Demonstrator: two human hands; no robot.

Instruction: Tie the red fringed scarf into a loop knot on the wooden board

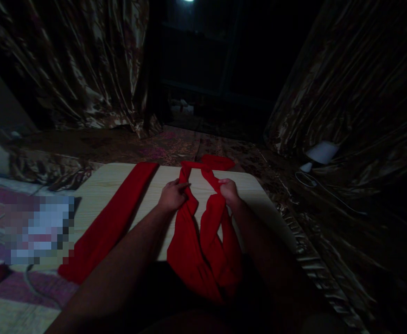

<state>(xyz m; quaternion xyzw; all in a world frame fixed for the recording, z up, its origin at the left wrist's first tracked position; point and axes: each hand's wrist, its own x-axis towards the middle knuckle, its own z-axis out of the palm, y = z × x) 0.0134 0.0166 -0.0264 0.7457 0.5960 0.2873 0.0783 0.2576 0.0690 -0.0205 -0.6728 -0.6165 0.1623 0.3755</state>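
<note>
A long red cloth, scarf-like, runs between my hands over the near part of a light wooden table. My left hand is closed round its left length, and my right hand grips its right length at about the same height. Beyond my fingers a short span of the cloth joins both lengths, while the loose lower part hangs in folds toward my lap. Left of my left forearm, a second red cloth lies flat as a long strip across the table.
Past the table's far edge is a red piece of cloth. A white lamp with a cord lies on the right. Patterned curtains hang at both sides. A pixelated object and a grey cable are at the left.
</note>
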